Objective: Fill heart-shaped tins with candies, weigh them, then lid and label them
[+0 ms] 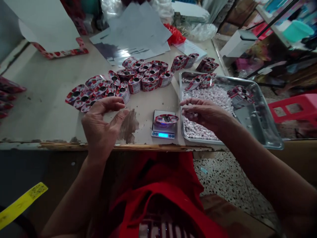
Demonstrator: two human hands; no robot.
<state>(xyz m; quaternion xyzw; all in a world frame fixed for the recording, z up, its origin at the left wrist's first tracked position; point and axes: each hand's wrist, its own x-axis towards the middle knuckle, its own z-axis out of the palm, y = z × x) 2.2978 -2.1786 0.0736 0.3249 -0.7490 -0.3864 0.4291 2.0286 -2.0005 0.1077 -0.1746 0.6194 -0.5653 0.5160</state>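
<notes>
My left hand (102,124) hovers above the table beside the scale, thumb and fingers curved with a gap between them and nothing held. Over the metal tray (260,132), my right hand (208,114) pinches several small white balls at its fingertips. More small white balls (221,96) cover the left part of that tray. Between my hands lies a small digital scale (156,130) with a lit blue display. On it stands a red printed pouch (166,119) with a dark round hole in its top.
Several matching pouches (150,82) stand grouped behind the scale. Others lean in the tray, one pouch (240,96) with white balls on it. White sheets (138,29) lie at the back, near a printed box (59,51). A red stool (294,107) is at the right.
</notes>
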